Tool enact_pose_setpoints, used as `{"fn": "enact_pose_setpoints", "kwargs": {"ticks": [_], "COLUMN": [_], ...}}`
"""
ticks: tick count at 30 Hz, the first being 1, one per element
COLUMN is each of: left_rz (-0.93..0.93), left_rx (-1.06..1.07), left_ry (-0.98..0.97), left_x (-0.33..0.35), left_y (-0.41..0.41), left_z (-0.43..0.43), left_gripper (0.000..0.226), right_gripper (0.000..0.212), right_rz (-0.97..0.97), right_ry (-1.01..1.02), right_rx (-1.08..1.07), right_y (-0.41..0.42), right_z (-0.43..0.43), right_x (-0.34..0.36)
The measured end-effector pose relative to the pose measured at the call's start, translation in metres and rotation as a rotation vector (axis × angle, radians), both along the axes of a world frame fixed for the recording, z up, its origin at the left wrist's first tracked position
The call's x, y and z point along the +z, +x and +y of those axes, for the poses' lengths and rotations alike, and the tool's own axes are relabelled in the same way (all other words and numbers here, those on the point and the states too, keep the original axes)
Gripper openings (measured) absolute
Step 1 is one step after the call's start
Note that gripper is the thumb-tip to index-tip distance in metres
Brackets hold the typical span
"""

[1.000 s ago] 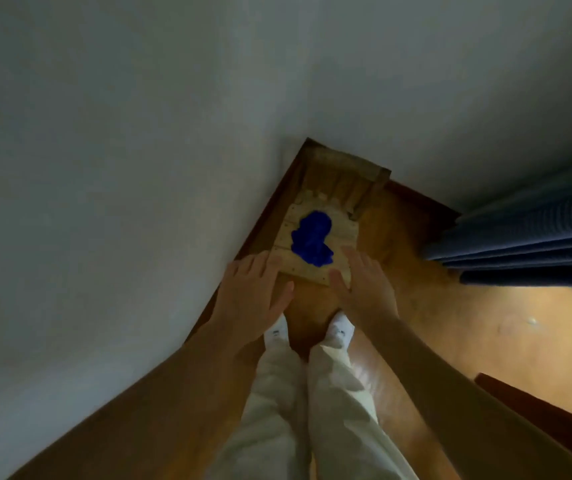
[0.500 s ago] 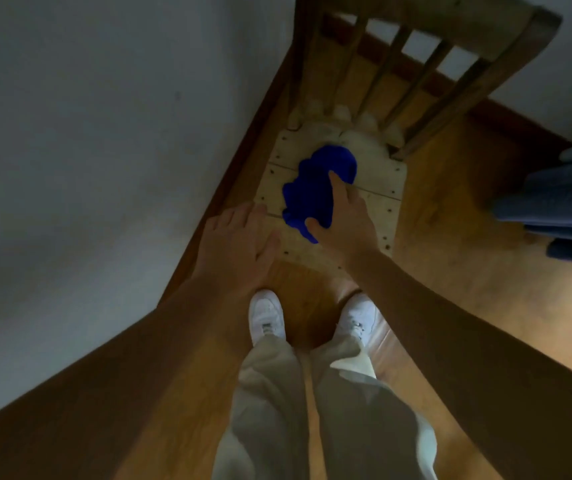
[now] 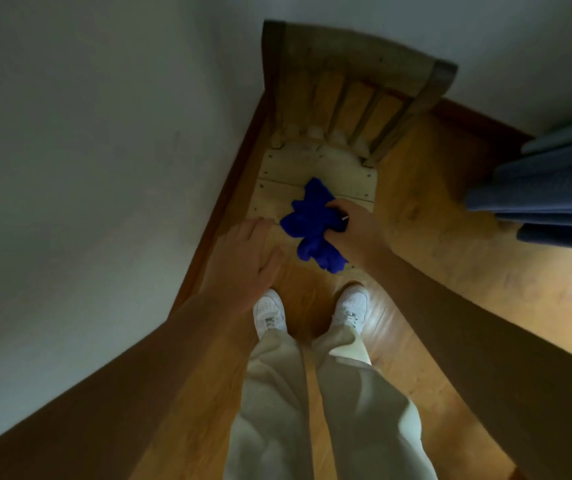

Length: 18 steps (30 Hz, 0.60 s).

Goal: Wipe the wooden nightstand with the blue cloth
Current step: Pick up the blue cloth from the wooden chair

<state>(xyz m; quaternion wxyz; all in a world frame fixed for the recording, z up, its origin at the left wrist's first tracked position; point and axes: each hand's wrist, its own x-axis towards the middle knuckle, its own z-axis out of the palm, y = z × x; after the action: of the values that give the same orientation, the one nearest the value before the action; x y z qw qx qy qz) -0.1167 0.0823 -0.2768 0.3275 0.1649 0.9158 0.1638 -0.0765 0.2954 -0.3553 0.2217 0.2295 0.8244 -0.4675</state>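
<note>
The wooden nightstand [image 3: 346,174] is a pale slatted seat with a spindle back, standing in the corner against the wall. A crumpled blue cloth [image 3: 312,225] lies on its front half, one end hanging over the front edge. My right hand [image 3: 355,226] grips the cloth's right side, fingers curled into the fabric. My left hand [image 3: 246,252] hovers with straight fingers over the seat's front left corner, just left of the cloth; whether it touches the wood is unclear.
A grey wall [image 3: 87,168] runs close along the left with a brown skirting board [image 3: 222,216]. Blue-grey folded fabric [image 3: 547,188] hangs at the right. My white shoes [image 3: 269,313] stand on the wooden floor [image 3: 450,265] just before the seat.
My right hand went from lying on the cloth to gripping it and has dragged it toward the front edge. My left hand stayed near the front left corner. The view moved closer.
</note>
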Motion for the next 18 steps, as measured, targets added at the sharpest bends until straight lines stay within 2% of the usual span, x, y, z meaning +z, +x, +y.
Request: {"fn": "enact_pose_setpoints", "kwargs": {"ticks": [6, 11, 13, 18], "left_rz": [0.077, 0.294, 0.386, 0.438], "left_rx": [-0.044, -0.122, -0.131, -0.032], "left_ry": [0.154, 0.314, 0.391, 0.679], "left_x": [0.155, 0.328, 0.381, 0.475], "left_y": [0.006, 0.001, 0.002, 0.018], "left_z": [0.034, 0.066, 0.079, 0.105], "left_gripper": [0.064, 0.051, 0.053, 0.048], "right_gripper": [0.039, 0.036, 0.034, 0.031], "right_rz": [0.118, 0.349, 0.462, 0.659], "right_ry": [-0.064, -0.055, -0.033, 0.073], "right_rx": [-0.194, -0.269, -0.28, -0.3], "right_y": [0.029, 0.04, 0.046, 0.072], "right_z": [0.045, 0.069, 0.075, 0.089], "right_x": [0.182, 0.372, 0.432, 0.547]}}
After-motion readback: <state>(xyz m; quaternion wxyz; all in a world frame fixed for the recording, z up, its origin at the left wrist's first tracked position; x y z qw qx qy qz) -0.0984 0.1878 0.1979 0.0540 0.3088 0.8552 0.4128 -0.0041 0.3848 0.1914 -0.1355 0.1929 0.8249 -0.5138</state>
